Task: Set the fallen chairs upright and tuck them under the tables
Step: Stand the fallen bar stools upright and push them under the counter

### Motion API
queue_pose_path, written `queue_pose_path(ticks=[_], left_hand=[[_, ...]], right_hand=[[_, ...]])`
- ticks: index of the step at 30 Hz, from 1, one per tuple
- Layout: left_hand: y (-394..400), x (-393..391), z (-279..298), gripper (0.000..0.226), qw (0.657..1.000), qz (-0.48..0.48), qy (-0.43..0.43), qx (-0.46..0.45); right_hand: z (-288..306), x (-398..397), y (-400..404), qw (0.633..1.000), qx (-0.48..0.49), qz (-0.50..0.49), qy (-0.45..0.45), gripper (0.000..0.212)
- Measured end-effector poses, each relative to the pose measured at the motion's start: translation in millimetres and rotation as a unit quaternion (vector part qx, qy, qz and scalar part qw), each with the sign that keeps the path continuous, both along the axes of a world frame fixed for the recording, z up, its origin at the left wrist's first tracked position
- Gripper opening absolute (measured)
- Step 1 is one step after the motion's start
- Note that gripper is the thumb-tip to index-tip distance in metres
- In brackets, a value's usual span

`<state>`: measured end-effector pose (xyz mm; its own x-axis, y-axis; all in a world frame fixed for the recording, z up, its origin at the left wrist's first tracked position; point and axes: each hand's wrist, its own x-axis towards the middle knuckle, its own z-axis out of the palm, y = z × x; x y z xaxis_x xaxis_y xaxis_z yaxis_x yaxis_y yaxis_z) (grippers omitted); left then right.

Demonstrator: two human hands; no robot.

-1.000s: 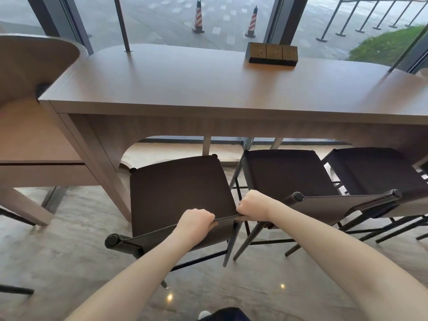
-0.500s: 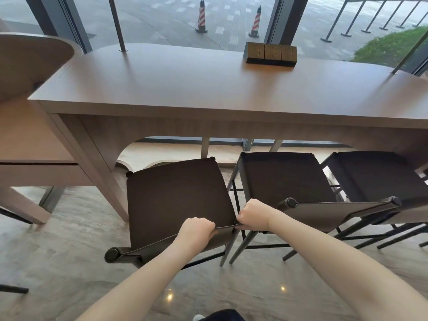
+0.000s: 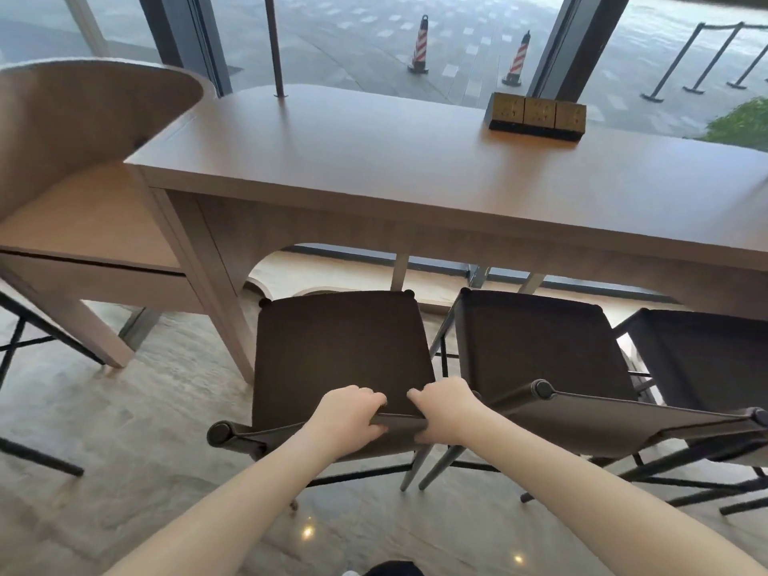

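Note:
A dark brown chair [image 3: 338, 351] stands upright in front of the long wooden table [image 3: 415, 172], its seat's far edge just under the tabletop's front edge. My left hand [image 3: 349, 415] and my right hand [image 3: 442, 409] both grip the top of its low backrest, side by side. Two more dark chairs [image 3: 536, 342] [image 3: 706, 355] stand upright to the right, partly under the same table.
A socket block [image 3: 536, 116] sits on the tabletop near the window. A lower wooden table with a curved wall [image 3: 75, 118] stands at the left, with black chair legs [image 3: 37, 347] below it. Polished stone floor lies around my feet.
The chair has slid forward toward the table under my two hands. My hands have come closer together on the backrest, and my view has swung left.

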<state>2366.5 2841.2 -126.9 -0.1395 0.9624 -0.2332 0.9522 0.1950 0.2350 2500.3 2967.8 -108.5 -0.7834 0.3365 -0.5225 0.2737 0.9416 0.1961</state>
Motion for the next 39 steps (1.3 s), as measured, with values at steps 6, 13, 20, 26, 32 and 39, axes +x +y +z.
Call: queue_pose_path(ticks=[6,13,20,26,32,39], left_hand=[[-55.5,-44.8,13.0,0.05,0.996,0.069,0.049,-0.005],[-101.6,-80.0,14.3,0.034,0.979,0.084,0.146,-0.116],[-99.2,-92.2,19.1,0.04,0.963,-0.014,0.195,-0.186],[-91.0,-117.5,27.1,0.039,0.958,-0.066,0.228,-0.163],[-72.3,-146.2,42.3,0.029,0.947,-0.09,0.259,-0.167],[-66.3,-188.1,36.1,0.043,0.951,-0.109,0.249,-0.145]], right_hand=[[-6.8,-39.0,-44.5,0.981,-0.143,-0.001,0.129,0.025],[-15.1,-84.4,-79.8,0.97,-0.187,0.001,0.158,0.018],[-17.2,-95.0,-77.6,0.974,-0.165,0.039,0.147,0.029],[-13.1,-103.4,-78.0,0.977,-0.117,0.053,0.168,0.033],[-1.6,-125.0,-74.3,0.977,-0.094,0.026,0.188,0.032],[-2.0,-154.3,-75.3,0.977,-0.093,0.003,0.193,0.034]])
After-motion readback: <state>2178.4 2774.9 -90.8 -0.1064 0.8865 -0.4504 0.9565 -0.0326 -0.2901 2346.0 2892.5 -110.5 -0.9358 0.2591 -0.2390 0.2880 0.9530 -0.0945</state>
